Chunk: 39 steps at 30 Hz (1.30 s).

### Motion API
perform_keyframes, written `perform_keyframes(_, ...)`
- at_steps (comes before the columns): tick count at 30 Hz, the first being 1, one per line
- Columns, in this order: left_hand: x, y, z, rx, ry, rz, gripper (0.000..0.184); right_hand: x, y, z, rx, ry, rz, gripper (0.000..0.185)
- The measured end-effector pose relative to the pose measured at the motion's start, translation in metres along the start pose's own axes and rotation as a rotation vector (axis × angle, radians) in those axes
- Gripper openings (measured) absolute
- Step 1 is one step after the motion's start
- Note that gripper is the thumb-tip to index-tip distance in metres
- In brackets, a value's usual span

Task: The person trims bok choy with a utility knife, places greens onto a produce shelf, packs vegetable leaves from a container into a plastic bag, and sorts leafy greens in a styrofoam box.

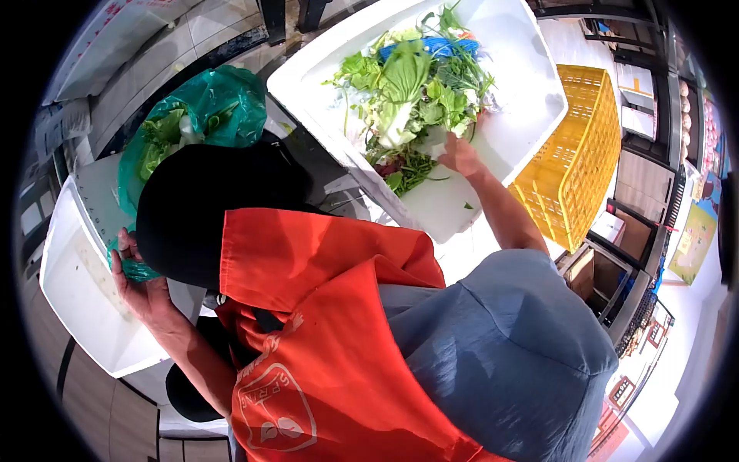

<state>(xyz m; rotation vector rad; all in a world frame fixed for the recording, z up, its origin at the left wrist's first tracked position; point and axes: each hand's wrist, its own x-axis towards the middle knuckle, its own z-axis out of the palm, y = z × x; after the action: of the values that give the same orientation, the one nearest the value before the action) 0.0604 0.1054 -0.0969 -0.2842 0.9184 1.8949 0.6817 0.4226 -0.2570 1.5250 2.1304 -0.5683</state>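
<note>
My left hand [138, 289] is at the far left, its fingers curled round an edge of a green plastic bag [245, 104]. Leafy greens and a pale stalk show in the bag's opening, beside my dark-clothed knee. My right hand [462, 156] reaches into a white foam box [519, 54] at the top. Its fingers are pressed together at the edge of a heap of mixed leafy vegetables [404, 85]; what they hold is too small to make out. Something blue [439, 48] lies among the leaves.
A yellow plastic crate [589, 165] stands right of the foam box. Another white container [85, 281] is beside my left hand. Shelves with boxes [635, 85] line the right side. My red apron [331, 339] and grey shirt fill the lower middle.
</note>
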Motion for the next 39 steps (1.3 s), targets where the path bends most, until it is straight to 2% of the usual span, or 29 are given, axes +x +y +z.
perform_keyframes(2, 0.0, -0.002, 0.002, 0.018, 0.034, 0.016, 0.037, -0.003, -0.018, -0.013, 0.072, 0.121, 0.12, 0.058)
perform_keyframes(5, 0.003, -0.004, 0.006, 0.043, -0.002, -0.04, 0.037, 0.002, -0.048, -0.037, 0.282, 0.071, 0.206, 0.057)
perform_keyframes(8, 0.005, -0.009, 0.005, 0.024, 0.041, 0.012, 0.037, 0.011, -0.067, -0.024, 0.299, 0.105, -0.042, 0.052)
perform_keyframes(11, 0.006, -0.006, 0.003, 0.054, -0.01, -0.003, 0.036, 0.031, -0.103, -0.005, 1.016, 0.127, 0.36, 0.046)
perform_keyframes(14, 0.006, -0.009, 0.001, 0.049, 0.046, 0.003, 0.036, 0.061, -0.122, 0.008, 0.881, 0.4, 0.461, 0.042)
perform_keyframes(16, 0.003, -0.014, 0.004, 0.057, 0.052, 0.008, 0.036, 0.071, -0.116, 0.019, 1.083, 0.357, 0.475, 0.034)
perform_keyframes(18, 0.004, -0.007, 0.003, 0.062, 0.04, 0.019, 0.036, 0.063, -0.127, -0.001, 1.227, 0.333, 0.502, 0.031)
perform_keyframes(19, 0.004, -0.003, -0.001, 0.059, 0.029, 0.016, 0.036, 0.07, -0.121, 0.009, 1.175, 0.36, 0.498, 0.024)
perform_keyframes(22, 0.006, -0.006, 0.006, 0.059, 0.041, 0.039, 0.036, 0.046, -0.097, -0.028, 1.603, 0.433, 0.149, 0.014)
perform_keyframes(24, 0.003, -0.009, 0.012, 0.068, 0.074, 0.039, 0.036, 0.014, -0.09, -0.102, 1.837, 0.209, 0.208, 0.012)
perform_keyframes(26, 0.003, -0.007, 0.017, 0.07, 0.096, 0.047, 0.036, 0.021, -0.035, -0.088, 1.154, 0.315, 0.087, 0.016)
perform_keyframes(28, -0.006, -0.002, 0.021, 0.134, -0.07, 0.041, 0.035, 0.013, -0.044, -0.114, 1.123, 0.446, -0.077, 0.016)
perform_keyframes(29, -0.005, -0.002, 0.031, 0.16, 0.009, 0.071, 0.035, -0.003, -0.057, -0.127, 1.156, 0.483, -0.08, 0.017)
perform_keyframes(30, -0.008, 0.0, 0.028, 0.168, -0.072, 0.071, 0.035, -0.005, -0.085, -0.138, 1.203, 0.472, -0.125, 0.018)
perform_keyframes(31, -0.009, -0.007, 0.04, 0.292, -0.039, 0.102, 0.038, -0.011, -0.121, -0.148, 1.173, 0.445, -0.237, 0.019)
perform_keyframes(32, -0.017, 0.0, 0.042, 0.27, -0.012, 0.167, 0.039, -0.025, -0.146, -0.168, 1.122, 0.476, -0.332, 0.021)
perform_keyframes(34, -0.013, -0.005, 0.047, 0.371, -0.007, 0.146, 0.042, -0.045, -0.213, -0.197, 0.998, 0.489, -0.589, 0.022)
perform_keyframes(36, -0.024, -0.009, 0.069, 0.332, 0.011, 0.161, 0.038, -0.031, -0.248, -0.219, 0.832, 0.476, -0.801, 0.021)
perform_keyframes(37, -0.038, 0.003, 0.063, 0.309, 0.022, 0.222, 0.036, -0.035, -0.292, -0.23, 0.725, 0.482, -0.952, 0.02)
perform_keyframes(39, -0.032, 0.002, 0.065, 0.264, -0.034, 0.2, 0.034, -0.032, -0.339, -0.237, 0.632, 0.548, -1.068, 0.019)
